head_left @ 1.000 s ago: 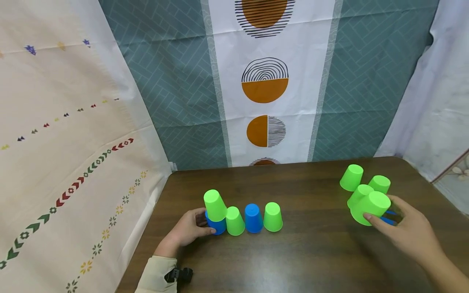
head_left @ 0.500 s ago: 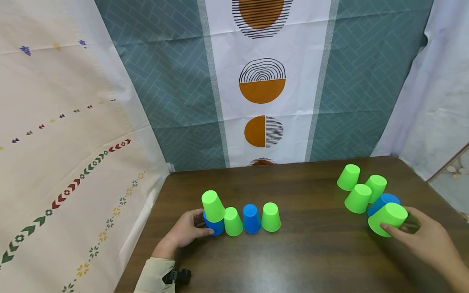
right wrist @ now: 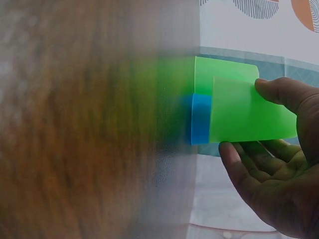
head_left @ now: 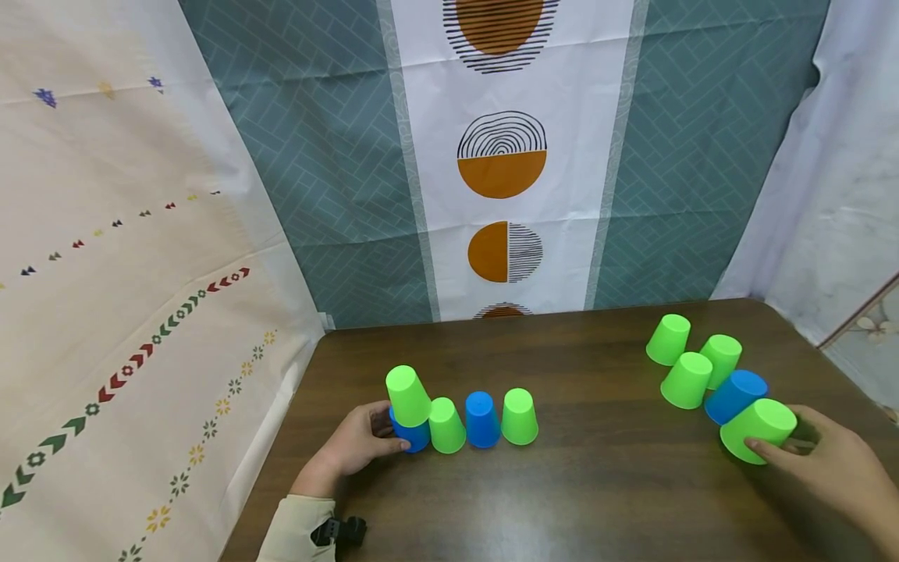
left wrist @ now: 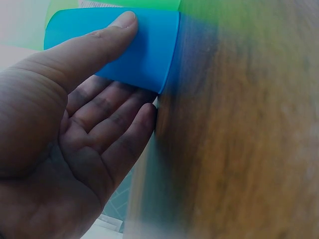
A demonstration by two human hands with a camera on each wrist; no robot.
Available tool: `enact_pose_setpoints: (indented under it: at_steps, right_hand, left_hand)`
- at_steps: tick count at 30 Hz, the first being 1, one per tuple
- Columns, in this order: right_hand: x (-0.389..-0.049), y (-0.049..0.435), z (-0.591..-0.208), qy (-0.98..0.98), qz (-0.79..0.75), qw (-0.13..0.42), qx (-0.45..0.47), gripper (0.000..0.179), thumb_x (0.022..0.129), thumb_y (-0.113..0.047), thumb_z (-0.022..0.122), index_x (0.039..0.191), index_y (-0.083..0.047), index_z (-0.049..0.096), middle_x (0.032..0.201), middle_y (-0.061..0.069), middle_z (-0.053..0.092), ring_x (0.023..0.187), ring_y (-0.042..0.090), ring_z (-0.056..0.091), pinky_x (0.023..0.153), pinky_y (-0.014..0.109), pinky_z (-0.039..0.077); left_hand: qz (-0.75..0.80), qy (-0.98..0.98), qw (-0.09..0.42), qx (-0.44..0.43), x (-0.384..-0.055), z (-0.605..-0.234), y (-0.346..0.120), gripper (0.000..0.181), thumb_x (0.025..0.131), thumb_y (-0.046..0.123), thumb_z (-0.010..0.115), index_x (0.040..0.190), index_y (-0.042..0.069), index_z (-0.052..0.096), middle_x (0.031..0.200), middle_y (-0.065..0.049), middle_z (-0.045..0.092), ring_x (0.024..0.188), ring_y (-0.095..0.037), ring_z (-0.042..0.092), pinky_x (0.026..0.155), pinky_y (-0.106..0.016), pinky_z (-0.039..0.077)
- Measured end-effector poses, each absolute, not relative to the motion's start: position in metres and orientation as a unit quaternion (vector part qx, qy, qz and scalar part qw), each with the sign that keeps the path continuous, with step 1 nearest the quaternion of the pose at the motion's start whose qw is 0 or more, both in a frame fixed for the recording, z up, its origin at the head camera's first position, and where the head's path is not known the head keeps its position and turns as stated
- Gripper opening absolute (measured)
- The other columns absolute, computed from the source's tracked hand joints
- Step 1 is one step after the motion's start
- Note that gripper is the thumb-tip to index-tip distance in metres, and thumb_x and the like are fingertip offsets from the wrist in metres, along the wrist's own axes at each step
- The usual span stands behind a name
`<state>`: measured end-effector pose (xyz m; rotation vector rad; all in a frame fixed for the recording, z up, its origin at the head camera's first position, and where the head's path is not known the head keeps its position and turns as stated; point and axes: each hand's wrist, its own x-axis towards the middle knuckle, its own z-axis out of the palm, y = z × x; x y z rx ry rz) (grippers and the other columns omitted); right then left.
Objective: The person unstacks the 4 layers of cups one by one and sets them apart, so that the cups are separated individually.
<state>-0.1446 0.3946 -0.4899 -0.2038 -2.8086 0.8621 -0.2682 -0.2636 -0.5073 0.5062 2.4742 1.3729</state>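
My left hand point(head_left: 361, 439) holds an upside-down blue cup point(head_left: 413, 437) at the left end of a row, thumb on its near side and fingers behind. Over that blue cup's top stands a tilted-looking green cup point(head_left: 409, 396). To its right in the row come a green cup point(head_left: 447, 426), a second blue cup point(head_left: 482, 421) and another green cup point(head_left: 520, 417). At the table's right, my right hand point(head_left: 832, 460) grips a green cup point(right wrist: 244, 112) between thumb and fingers, its rim close over the table. Right beside it is a blue cup point(head_left: 735, 396).
Behind the right hand's cup stand three more upside-down green cups, the nearest point(head_left: 687, 381) left of the blue one, the others point(head_left: 669, 340) farther back. The dark wooden table point(head_left: 576, 484) ends at a patterned curtain point(head_left: 492, 234). A light cloth point(head_left: 140, 312) hangs along the left side.
My right hand has carried its green cup to the right and toward me, away from the other green cups, uncovering the blue cup behind it. My left hand keeps its hold on its blue cup.
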Motion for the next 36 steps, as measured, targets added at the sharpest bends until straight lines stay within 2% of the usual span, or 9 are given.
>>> enact_pose_setpoints:
  at_steps: [2, 4, 5, 12, 14, 17, 21, 36]
  right_hand:
    - [-0.145, 0.396, -0.491, -0.951, 0.286, 0.094, -0.07, 0.07, 0.088, -0.041, 0.086, 0.128, 0.009, 0.057, 0.095, 0.026, 0.075, 0.078, 0.031, 0.074, 0.059, 0.047, 0.053]
    - [-0.146, 0.396, -0.492, -0.953, 0.28, 0.094, -0.07, 0.071, 0.088, -0.042, 0.086, 0.127, 0.01, 0.056, 0.094, 0.026, 0.075, 0.08, 0.042, 0.073, 0.059, 0.05, 0.054]
    - [-0.146, 0.396, -0.492, -0.954, 0.276, 0.094, -0.07, 0.071, 0.088, -0.042, 0.086, 0.126, 0.011, 0.057, 0.093, 0.025, 0.075, 0.081, 0.042, 0.071, 0.059, 0.049, 0.053]
    - [-0.147, 0.399, -0.497, -0.956, 0.268, 0.1, -0.063, 0.064, 0.086, -0.041, 0.088, 0.121, 0.007, 0.063, 0.094, 0.019, 0.074, 0.079, 0.021, 0.064, 0.059, 0.035, 0.047]
    - [-0.147, 0.4, -0.498, -0.957, 0.267, 0.099, -0.061, 0.064, 0.086, -0.041, 0.088, 0.121, 0.007, 0.063, 0.095, 0.02, 0.074, 0.08, 0.024, 0.065, 0.059, 0.036, 0.047]
    - [-0.147, 0.402, -0.5, -0.958, 0.264, 0.095, -0.058, 0.067, 0.086, -0.041, 0.087, 0.123, 0.009, 0.062, 0.1, 0.028, 0.072, 0.084, 0.038, 0.068, 0.06, 0.046, 0.052]
    - [-0.147, 0.403, -0.502, -0.959, 0.265, 0.087, -0.055, 0.072, 0.087, -0.042, 0.086, 0.127, 0.011, 0.059, 0.107, 0.035, 0.069, 0.094, 0.057, 0.064, 0.064, 0.06, 0.052]
    - [-0.145, 0.404, -0.503, -0.962, 0.256, 0.081, -0.056, 0.077, 0.088, -0.044, 0.085, 0.129, 0.014, 0.057, 0.119, 0.044, 0.061, 0.104, 0.067, 0.056, 0.07, 0.068, 0.05]
  left_hand:
    - [0.473, 0.853, 0.134, 0.174, -0.268, -0.508, -0.264, 0.063, 0.086, 0.017, 0.089, 0.14, 0.001, 0.061, 0.132, -0.013, 0.069, 0.124, -0.035, 0.066, 0.104, -0.051, 0.054]
    - [0.474, 0.852, 0.136, 0.174, -0.268, -0.509, -0.264, 0.064, 0.086, 0.018, 0.089, 0.14, 0.001, 0.06, 0.132, -0.013, 0.069, 0.123, -0.035, 0.066, 0.104, -0.051, 0.054]
    - [0.474, 0.852, 0.136, 0.173, -0.269, -0.509, -0.264, 0.064, 0.086, 0.018, 0.089, 0.14, 0.001, 0.06, 0.132, -0.013, 0.069, 0.123, -0.035, 0.066, 0.104, -0.051, 0.054]
    - [0.472, 0.854, 0.134, 0.171, -0.269, -0.509, -0.264, 0.065, 0.085, 0.019, 0.09, 0.14, 0.001, 0.06, 0.132, -0.014, 0.069, 0.124, -0.036, 0.066, 0.105, -0.052, 0.053]
    - [0.472, 0.854, 0.134, 0.171, -0.269, -0.509, -0.264, 0.064, 0.086, 0.018, 0.09, 0.14, 0.001, 0.061, 0.132, -0.014, 0.069, 0.124, -0.035, 0.066, 0.105, -0.052, 0.053]
    - [0.472, 0.855, 0.133, 0.171, -0.268, -0.508, -0.264, 0.063, 0.086, 0.018, 0.09, 0.14, 0.002, 0.061, 0.132, -0.013, 0.069, 0.124, -0.035, 0.066, 0.105, -0.052, 0.053]
    - [0.473, 0.854, 0.132, 0.17, -0.268, -0.507, -0.264, 0.063, 0.086, 0.018, 0.09, 0.139, 0.002, 0.061, 0.132, -0.014, 0.069, 0.124, -0.035, 0.066, 0.105, -0.052, 0.053]
    - [0.471, 0.857, 0.129, 0.166, -0.268, -0.508, -0.264, 0.064, 0.085, 0.019, 0.09, 0.14, 0.002, 0.061, 0.133, -0.014, 0.069, 0.124, -0.036, 0.066, 0.105, -0.053, 0.053]
